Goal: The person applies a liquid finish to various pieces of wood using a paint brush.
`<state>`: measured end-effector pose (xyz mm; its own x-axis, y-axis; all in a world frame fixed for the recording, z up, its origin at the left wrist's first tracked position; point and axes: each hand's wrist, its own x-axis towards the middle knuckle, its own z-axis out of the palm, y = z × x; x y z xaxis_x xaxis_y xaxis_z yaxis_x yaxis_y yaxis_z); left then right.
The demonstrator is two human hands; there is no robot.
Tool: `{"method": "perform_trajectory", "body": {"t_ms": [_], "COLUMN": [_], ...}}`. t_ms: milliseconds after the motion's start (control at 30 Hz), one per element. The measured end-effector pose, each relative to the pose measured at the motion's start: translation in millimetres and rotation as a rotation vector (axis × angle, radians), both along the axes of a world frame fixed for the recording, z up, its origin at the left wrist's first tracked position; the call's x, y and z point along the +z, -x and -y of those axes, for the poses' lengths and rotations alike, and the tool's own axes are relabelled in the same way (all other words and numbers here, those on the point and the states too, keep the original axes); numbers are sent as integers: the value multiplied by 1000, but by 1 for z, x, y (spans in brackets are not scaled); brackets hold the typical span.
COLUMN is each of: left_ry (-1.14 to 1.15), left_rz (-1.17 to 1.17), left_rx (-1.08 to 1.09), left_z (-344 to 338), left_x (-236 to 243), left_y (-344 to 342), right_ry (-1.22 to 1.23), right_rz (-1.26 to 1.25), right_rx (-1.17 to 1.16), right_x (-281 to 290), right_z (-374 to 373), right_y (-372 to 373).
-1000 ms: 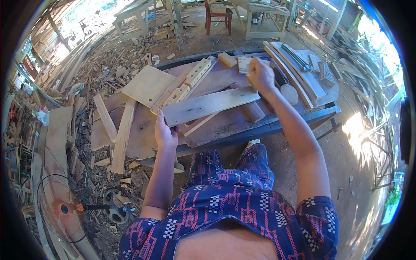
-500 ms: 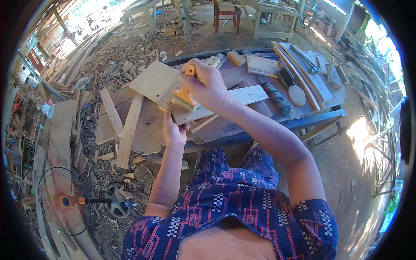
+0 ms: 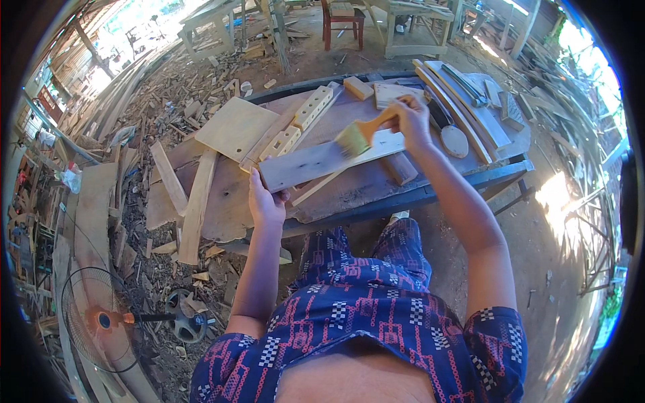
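Note:
My left hand [image 3: 267, 203] grips the near left end of a long flat wooden board [image 3: 302, 166], which tilts up toward the right over the table. My right hand [image 3: 411, 124] is closed around the orange handle of a wide flat paintbrush [image 3: 354, 140]. The brush's bristles touch the board past its middle. Left of the bristles the board's face looks dark grey; its right end is pale. Beyond the board lie a wooden block with a row of holes [image 3: 313, 107] and a square wooden panel [image 3: 236, 129] with one small hole.
Long wooden strips [image 3: 199, 208] jut over the left side of the worktable [image 3: 463, 185]. On its right are curved wooden slats [image 3: 459, 111] and a pale oval piece [image 3: 454, 142]. A fan [image 3: 101, 320] stands at lower left. Wood scraps litter the ground; a red chair [image 3: 342, 30] stands beyond.
My right hand has swept the brush rightward along the board from near its left end. The board's left and middle part, pale before, now looks dark grey. My left hand keeps its hold.

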<state>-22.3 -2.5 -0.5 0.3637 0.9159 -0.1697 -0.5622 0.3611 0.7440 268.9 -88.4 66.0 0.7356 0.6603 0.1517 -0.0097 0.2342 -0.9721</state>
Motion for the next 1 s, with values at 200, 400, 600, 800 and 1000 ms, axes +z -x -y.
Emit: {"method": "perform_trajectory", "body": {"t_ms": [200, 400, 600, 800, 1000], "left_ry": [-34, -70, -26, -28, 7], "left_rz": [-52, -116, -89, -186, -147], "left_rx": [-41, -49, -103, -126, -123], "left_z": [-13, -38, -59, -76, -92], "left_x": [2, 10, -1, -1, -6], "left_y": [-5, -12, -14, -20, -31], "right_ry": [140, 341, 218, -7, -228], "right_rz": [472, 1117, 1177, 927, 211], "right_rx": [-342, -460, -221, 5, 252], "right_x": [-9, 7, 13, 45, 52], "right_z": [31, 31, -1, -45, -66], "right_y": [-80, -53, 30, 117, 129]}}
